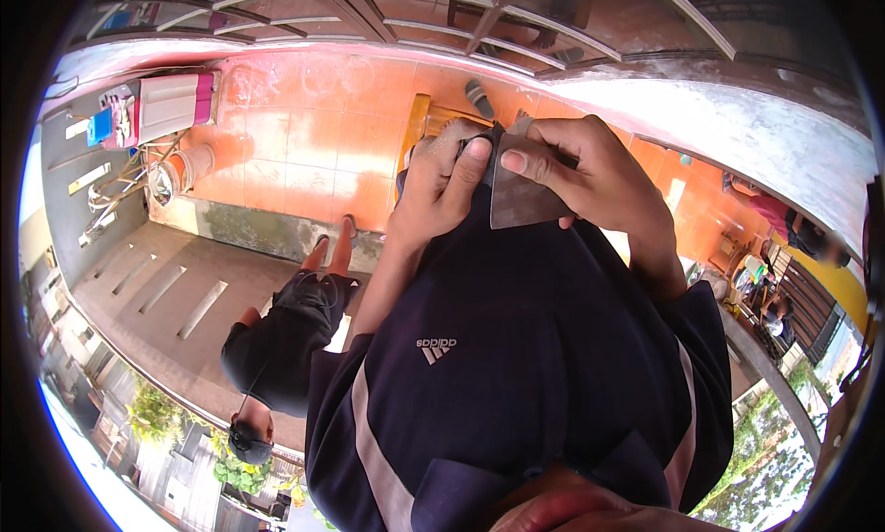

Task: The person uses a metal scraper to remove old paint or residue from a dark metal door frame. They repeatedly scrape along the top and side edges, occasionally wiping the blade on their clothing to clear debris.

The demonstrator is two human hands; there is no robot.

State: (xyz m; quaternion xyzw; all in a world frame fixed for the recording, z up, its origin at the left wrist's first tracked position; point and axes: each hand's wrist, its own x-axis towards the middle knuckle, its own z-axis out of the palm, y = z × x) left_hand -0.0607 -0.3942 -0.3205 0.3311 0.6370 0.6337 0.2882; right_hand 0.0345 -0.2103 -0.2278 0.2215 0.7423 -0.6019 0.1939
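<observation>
In front of my chest, my two hands are raised close together. My right hand [590, 168] pinches a flat, dark grey-brown piece with straight edges [525, 195] between thumb and fingers, its wide corner pointing down toward my dark shirt. My left hand [433, 182] is closed beside it, thumb pressed on the fingers, at a small dark strip [481, 152] near the flat piece's narrow end. Whether the strip and the flat piece are joined I cannot tell. Some pale, see-through material [458, 131] shows at the left fingers; what it is stays unclear.
Beyond my hands lies an orange tiled floor [304, 135] with a yellow wooden piece of furniture [412, 126] and a sandal [477, 99]. Another person in black [290, 338] stands at left. A bucket [191, 166] is farther left; more people are at the right edge.
</observation>
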